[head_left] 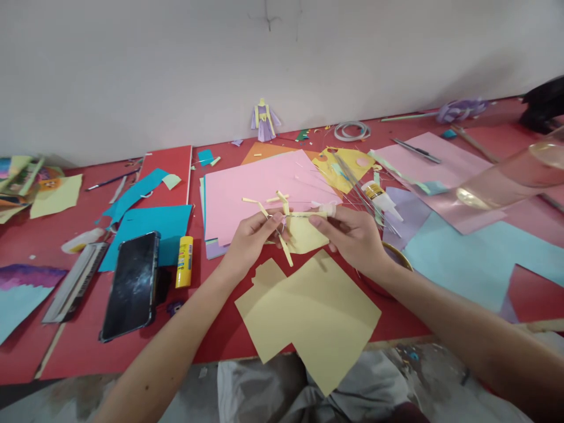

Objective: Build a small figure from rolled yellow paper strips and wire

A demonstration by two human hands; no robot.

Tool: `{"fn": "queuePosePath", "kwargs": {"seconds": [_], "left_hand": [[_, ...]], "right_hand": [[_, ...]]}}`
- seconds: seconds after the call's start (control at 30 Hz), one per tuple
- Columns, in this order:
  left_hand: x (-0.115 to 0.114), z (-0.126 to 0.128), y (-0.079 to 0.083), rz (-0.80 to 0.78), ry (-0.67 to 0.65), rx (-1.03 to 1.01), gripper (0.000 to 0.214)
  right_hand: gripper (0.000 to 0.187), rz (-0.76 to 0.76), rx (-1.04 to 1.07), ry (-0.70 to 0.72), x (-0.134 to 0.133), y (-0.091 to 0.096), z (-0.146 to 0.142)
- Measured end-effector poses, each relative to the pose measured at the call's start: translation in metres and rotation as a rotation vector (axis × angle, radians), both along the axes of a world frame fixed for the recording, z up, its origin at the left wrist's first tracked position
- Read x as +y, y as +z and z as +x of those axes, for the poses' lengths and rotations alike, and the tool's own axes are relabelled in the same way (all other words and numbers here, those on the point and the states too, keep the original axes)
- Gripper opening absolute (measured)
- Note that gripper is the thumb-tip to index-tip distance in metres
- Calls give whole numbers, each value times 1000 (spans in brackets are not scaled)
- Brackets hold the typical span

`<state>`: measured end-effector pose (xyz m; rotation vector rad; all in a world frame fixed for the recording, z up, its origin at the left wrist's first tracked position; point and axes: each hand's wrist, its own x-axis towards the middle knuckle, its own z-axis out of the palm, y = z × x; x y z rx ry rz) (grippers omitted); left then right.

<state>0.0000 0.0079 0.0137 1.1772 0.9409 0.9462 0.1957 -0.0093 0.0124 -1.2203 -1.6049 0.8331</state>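
My left hand and my right hand meet over the red table, both pinching a small yellow paper piece with thin yellow strips sticking out of it. A fingertip of my right hand wears a pale wrap. Below the hands lies a large cut sheet of yellow paper, reaching past the table's front edge. Behind them is a stack topped by a pink sheet with loose yellow strips on it.
A phone, a yellow glue stick and a dark ruler lie at the left on blue paper. A glue bottle, thin wires, pink and light-blue sheets fill the right. A small paper doll stands by the wall.
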Motion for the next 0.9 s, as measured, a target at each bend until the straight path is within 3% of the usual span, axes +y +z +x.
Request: {"fn": "queuePosePath", "kwargs": {"seconds": [0.4,0.67,0.9], "left_hand": [[1,-1,-4,-37,7,-81,35],[-4,3,-3,-68,-75,-100,28],[-3,2,-2,-51,-36,-76,30]], "right_hand": [[33,-153,143,92,-1,-2,0],[21,-27,61,98,1,-5,-3],[20,41,2,18,1,-6,-2]]}}
